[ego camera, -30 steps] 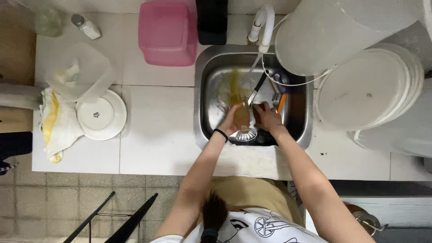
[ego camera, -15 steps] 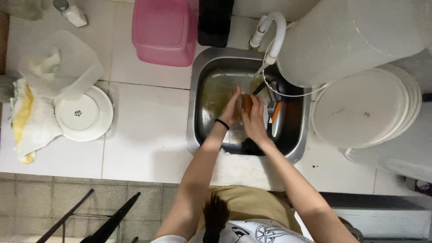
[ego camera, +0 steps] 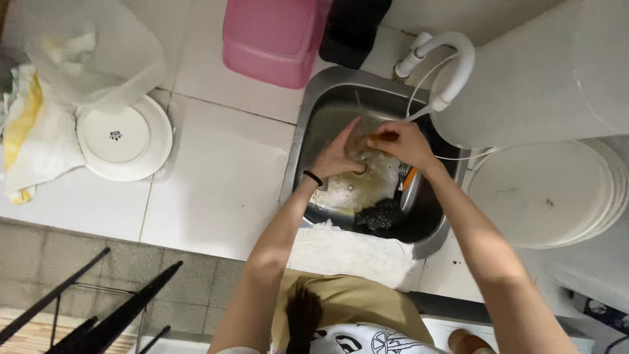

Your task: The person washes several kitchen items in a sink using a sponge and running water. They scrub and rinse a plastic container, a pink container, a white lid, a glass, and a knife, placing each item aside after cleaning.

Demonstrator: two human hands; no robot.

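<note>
Over the sink: I see one steel sink [ego camera: 308,134] sunk into a white tiled bench [ego camera: 216,190], with grey floor tiles below its front edge.
Hands: two. My left hand [ego camera: 337,157] and right hand [ego camera: 403,143] meet over a small brownish object [ego camera: 362,139] above the basin.
Fingers: those of both hands are curled on that object; I cannot tell what it is.
Tap: one, white and curved [ego camera: 449,62], just above the right hand.
Scourers: one dark pad [ego camera: 379,215] in the basin, near its front wall.
Plates: one white plate [ego camera: 121,141], well left of the sink.
Tubs: one pink [ego camera: 272,39], one clear [ego camera: 98,56].
Cloths: one white towel [ego camera: 350,252] over the sink's front edge, one white-and-yellow [ego camera: 33,141] at far left.
</note>
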